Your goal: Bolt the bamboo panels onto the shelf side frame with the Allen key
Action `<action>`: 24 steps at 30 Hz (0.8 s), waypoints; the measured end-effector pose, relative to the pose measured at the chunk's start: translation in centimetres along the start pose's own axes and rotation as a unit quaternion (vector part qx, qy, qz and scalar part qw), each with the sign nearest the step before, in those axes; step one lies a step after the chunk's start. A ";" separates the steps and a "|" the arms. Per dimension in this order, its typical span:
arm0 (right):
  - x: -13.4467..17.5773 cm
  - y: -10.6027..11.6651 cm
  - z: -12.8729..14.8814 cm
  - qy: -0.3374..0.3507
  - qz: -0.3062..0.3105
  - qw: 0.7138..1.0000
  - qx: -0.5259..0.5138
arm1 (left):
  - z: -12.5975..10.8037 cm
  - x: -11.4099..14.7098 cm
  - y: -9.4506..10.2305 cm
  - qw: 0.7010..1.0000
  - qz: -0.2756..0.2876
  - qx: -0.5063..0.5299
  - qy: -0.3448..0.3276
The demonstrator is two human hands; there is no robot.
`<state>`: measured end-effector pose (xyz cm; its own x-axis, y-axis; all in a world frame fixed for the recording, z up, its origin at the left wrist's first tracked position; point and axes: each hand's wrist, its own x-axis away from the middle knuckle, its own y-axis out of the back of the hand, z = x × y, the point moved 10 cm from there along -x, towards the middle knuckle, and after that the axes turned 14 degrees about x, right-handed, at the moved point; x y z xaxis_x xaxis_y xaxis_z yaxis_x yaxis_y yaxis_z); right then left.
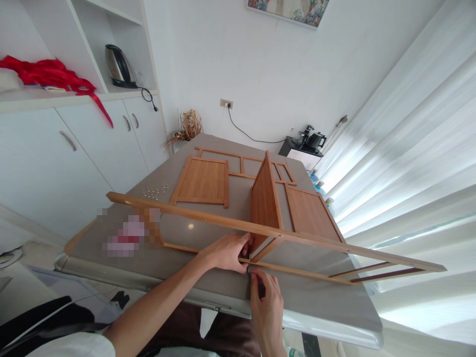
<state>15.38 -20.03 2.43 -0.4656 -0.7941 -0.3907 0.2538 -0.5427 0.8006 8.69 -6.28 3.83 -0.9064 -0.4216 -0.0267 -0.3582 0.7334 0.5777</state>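
Wood with a fine, straight grain and honey-brown colour makes up the long frame (223, 222), which stands across the near side of the table (316, 297). Its two slim rails run roughly level, the upper one dotted with small round holes. At mid-length an upright panel (262, 198), smooth and flat-faced, meets it and reaches toward the far side. From here I have the left hand (226, 252) low at that joint, forearm slanting in from the lower left, fingers curled around the lower rail. The right hand (267, 295) comes up from below, knuckles raised, thumb and forefinger drawn close together at the rail's near side; I cannot tell whether they pinch anything. Past the frame I see two flat panels (203, 181) lying face-up, one each side of the upright one, on the matt grey-brown tabletop. Tiny shiny pieces (156, 191) are scattered toward the left edge.
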 end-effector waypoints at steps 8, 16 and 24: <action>0.1 0.4 0.2 0.013 -0.015 1.000 0.009 | 0.0 0.1 0.0 1.000 0.007 -0.004 0.007; 0.5 -0.1 0.6 0.030 -0.028 0.999 0.032 | 0.1 0.0 -0.1 1.000 0.008 -0.007 0.007; 0.5 0.0 0.5 0.032 -0.029 0.998 0.035 | -0.1 0.1 0.0 1.000 0.006 -0.006 0.011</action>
<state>14.78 -20.28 2.48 -0.4220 -0.7788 -0.4640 0.1671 -0.5699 0.8046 8.67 -6.38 3.87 -0.9057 -0.4238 -0.0014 -0.3436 0.7324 0.5878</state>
